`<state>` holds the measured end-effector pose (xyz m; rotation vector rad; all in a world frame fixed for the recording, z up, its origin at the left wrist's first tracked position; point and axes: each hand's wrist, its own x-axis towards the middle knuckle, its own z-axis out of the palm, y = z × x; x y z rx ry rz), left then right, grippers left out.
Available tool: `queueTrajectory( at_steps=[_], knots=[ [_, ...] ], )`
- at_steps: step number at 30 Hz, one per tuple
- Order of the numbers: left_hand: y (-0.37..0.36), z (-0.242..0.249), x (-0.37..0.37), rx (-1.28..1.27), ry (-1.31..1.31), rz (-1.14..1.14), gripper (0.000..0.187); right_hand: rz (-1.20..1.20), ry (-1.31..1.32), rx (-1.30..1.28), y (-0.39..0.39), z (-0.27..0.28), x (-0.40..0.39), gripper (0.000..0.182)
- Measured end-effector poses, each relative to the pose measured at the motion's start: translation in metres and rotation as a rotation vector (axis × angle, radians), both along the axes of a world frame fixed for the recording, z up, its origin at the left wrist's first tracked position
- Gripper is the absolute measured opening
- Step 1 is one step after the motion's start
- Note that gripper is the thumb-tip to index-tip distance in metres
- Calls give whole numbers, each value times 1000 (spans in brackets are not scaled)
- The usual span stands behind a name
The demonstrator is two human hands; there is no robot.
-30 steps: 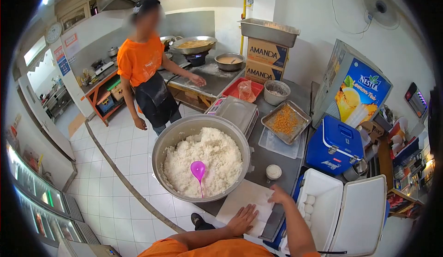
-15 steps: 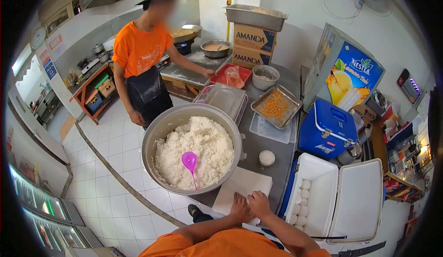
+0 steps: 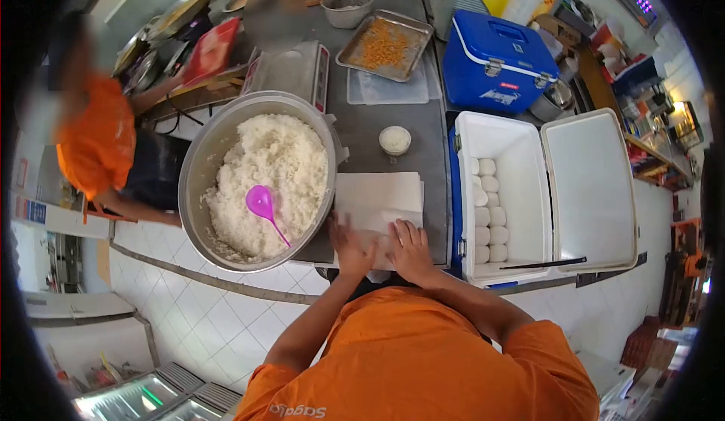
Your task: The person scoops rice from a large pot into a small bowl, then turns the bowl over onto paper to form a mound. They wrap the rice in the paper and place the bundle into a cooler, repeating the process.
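White paper sheets (image 3: 377, 191) lie on the dark table, just right of a large metal pot (image 3: 186, 187). My left hand (image 3: 352, 249) rests at the lower left of the sheets, near the pot's rim, with its fingers spread. My right hand (image 3: 410, 250) lies on the lower right of the paper, fingers also apart. The pot holds white rice (image 3: 272, 157) with a purple spoon (image 3: 260, 200) on top. A small cup of rice (image 3: 395, 141) stands beyond the sheets.
An open white cooler (image 3: 507, 200) with several wrapped round items is at the right, a blue cooler (image 3: 495, 62) behind it. A tray of orange bits (image 3: 385, 46) and a scale (image 3: 285, 74) stand farther back. Another person (image 3: 98, 134) is at the left, holding a red tray (image 3: 210, 49).
The view has tilted down and turned. My hands have moved apart on the paper. The other person has lifted the red tray off the table and moved it left.
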<state>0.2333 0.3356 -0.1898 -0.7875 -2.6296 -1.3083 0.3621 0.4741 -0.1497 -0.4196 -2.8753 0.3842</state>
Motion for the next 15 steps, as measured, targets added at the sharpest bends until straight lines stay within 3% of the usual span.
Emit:
queueTrajectory(
  at_steps=[2,5,6,8,9,13,14,15],
  knots=[
    [-3,14,12,-246,315,-446,74,35,13,144,-3,-5,13,69],
    [-6,-1,4,-360,246,-590,66,-125,77,-25,0,-21,22,60],
    [-7,-9,-1,-361,244,-595,66,-130,75,-27,7,-33,23,60],
    [-13,-20,-19,-319,202,-589,61,-111,101,3,22,-55,22,42],
    [-11,-18,-27,-322,304,-593,54,-159,136,-86,26,-54,19,24],
    [7,-19,-55,-271,119,-648,33,-213,-18,-176,51,-42,-10,19],
    [20,-5,-60,-277,121,-657,33,-327,-151,-292,57,-33,-24,15],
    [36,19,-61,-415,-84,-558,28,-438,-286,-410,61,-28,-33,11]
  ],
)
